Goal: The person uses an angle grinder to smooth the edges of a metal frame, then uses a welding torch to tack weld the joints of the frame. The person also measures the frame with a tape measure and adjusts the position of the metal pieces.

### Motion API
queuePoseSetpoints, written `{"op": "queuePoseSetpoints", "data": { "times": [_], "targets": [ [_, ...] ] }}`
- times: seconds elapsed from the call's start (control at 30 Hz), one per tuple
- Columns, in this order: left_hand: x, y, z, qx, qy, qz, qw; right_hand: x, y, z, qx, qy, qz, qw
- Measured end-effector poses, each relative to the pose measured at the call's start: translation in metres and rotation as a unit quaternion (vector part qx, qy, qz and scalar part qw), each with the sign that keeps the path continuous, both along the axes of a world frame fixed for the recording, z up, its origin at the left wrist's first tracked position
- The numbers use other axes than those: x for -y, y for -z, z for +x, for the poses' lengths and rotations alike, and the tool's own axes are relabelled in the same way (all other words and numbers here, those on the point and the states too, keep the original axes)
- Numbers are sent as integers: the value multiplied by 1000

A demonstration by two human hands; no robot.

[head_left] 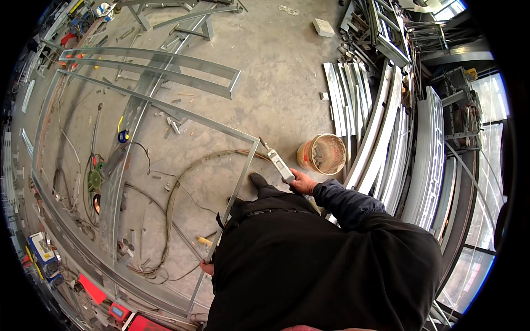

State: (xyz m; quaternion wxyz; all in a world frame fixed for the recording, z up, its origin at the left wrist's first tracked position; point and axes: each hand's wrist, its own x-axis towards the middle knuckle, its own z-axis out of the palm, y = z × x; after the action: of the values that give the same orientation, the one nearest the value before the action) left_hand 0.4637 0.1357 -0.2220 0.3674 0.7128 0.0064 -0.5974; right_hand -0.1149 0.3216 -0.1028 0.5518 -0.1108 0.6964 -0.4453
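Note:
My right hand [303,182] is wrapped round the lower end of a light-grey elongated tool [280,164]. Its dark, narrow tip lies near the corner of a rectangular metal frame [241,177]; whether they touch I cannot tell. Down by my left side, my left hand [207,268] shows only its fingers, closed on the near bar of that frame. The rest of the left hand is hidden behind my dark clothing. The frame reaches far out to the left over the floor.
A dirty bucket [330,153] with scraps stands right of my foot. Long metal profiles [381,129] are stacked at right. Cables and hoses [171,207] loop across the floor. Further left lie a blue tape measure [123,135], a green tool [95,177] and another narrow metal frame [165,75].

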Motion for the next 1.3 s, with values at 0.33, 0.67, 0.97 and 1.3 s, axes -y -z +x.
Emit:
{"op": "queuePoseSetpoints", "data": {
  "times": [0.33,0.67,0.97,1.3],
  "targets": [
    [-5,8,5,1,3,-1,1000,1,-3,-1,-10,-8,11,1000],
    [1,13,15,-19,31,1,999,4,-3,-1,2,-11,-2,1000],
    [-5,7,6,-3,-49,1,999,6,-8,-3,-54,-46,15,997],
    [-8,20,-3,140,-36,-45,988,-12,-18,4,-176,-95,6,980]
  ]
}}
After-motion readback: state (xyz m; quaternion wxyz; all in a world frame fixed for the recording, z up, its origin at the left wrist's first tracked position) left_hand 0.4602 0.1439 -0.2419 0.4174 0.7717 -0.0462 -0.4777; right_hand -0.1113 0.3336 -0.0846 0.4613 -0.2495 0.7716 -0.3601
